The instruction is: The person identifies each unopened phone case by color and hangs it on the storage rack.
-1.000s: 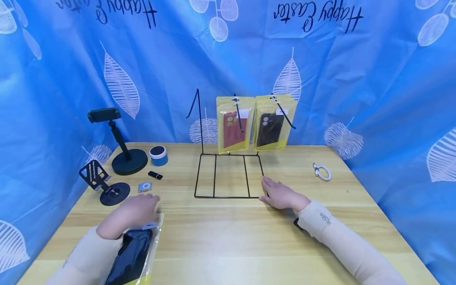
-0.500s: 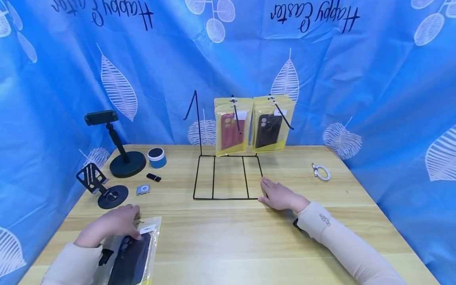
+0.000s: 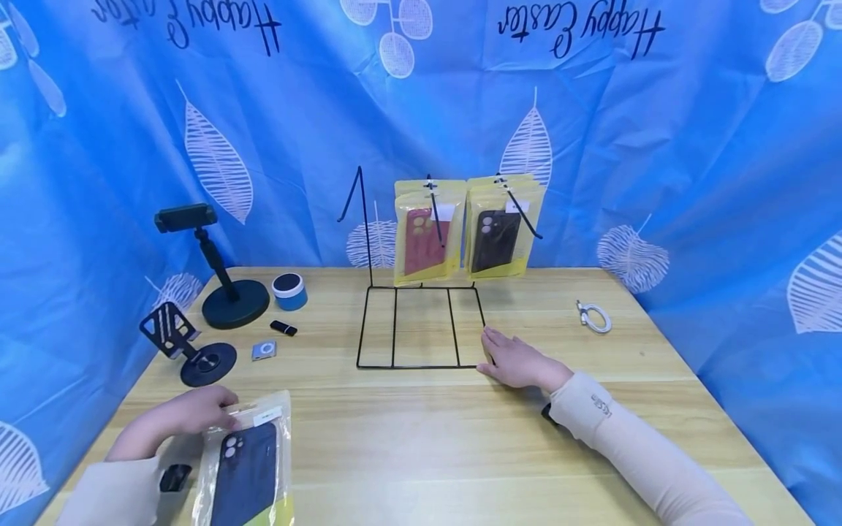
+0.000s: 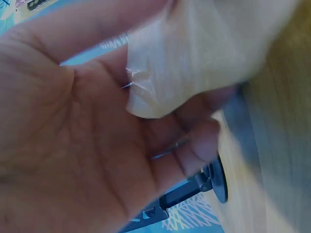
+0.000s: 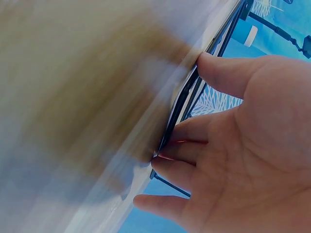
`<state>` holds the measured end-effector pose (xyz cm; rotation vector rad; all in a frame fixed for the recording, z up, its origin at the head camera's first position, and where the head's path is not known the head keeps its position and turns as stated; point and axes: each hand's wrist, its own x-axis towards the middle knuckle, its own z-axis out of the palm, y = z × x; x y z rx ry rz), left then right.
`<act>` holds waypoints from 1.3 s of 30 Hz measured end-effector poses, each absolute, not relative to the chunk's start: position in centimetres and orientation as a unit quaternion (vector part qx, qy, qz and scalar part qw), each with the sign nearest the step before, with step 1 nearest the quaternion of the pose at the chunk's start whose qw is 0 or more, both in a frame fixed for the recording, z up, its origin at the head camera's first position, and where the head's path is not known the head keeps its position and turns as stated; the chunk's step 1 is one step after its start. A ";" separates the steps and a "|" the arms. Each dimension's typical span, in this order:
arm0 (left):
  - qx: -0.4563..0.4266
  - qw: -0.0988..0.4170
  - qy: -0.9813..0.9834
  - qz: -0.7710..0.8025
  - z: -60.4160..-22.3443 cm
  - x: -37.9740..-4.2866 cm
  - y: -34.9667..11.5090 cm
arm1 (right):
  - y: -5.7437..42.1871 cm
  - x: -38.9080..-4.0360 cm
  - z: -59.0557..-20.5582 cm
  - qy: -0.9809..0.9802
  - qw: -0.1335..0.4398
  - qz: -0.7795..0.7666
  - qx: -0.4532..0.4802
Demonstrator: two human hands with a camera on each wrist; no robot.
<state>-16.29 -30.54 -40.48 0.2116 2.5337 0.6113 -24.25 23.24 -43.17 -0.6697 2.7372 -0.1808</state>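
At the lower left of the head view, a clear and yellow packet point(image 3: 246, 475) holds a dark blue phone case. My left hand point(image 3: 191, 410) pinches this packet by its upper left corner, and the packet's top end is raised. Close up in the left wrist view, the plastic point(image 4: 194, 58) lies between thumb and fingers. My right hand point(image 3: 518, 361) rests on the front right corner of a black wire display rack point(image 3: 393, 329), with fairly straight fingers touching the base wire point(image 5: 177, 109). On the rack's hooks hang packets with a red phone case point(image 3: 426, 245) and a black phone case point(image 3: 495, 241).
The rack's left hook point(image 3: 351, 193) carries nothing. Along the left stand a tall phone holder point(image 3: 235, 303), a low phone stand point(image 3: 207, 364), a blue jar point(image 3: 290, 294), a black USB stick point(image 3: 283, 328) and a small music player point(image 3: 264, 350). A coiled white cable point(image 3: 597, 319) lies right.
My left hand came down onto the packet, then shifted left to its upper corner and took hold, lifting the top end slightly. My right hand stays on the rack.
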 end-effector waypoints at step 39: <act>0.217 -0.069 0.843 0.488 -24.8 -23.0 -5.2 | 23.1 -24.2 -42.8 0.955 0.148 -0.057 -0.251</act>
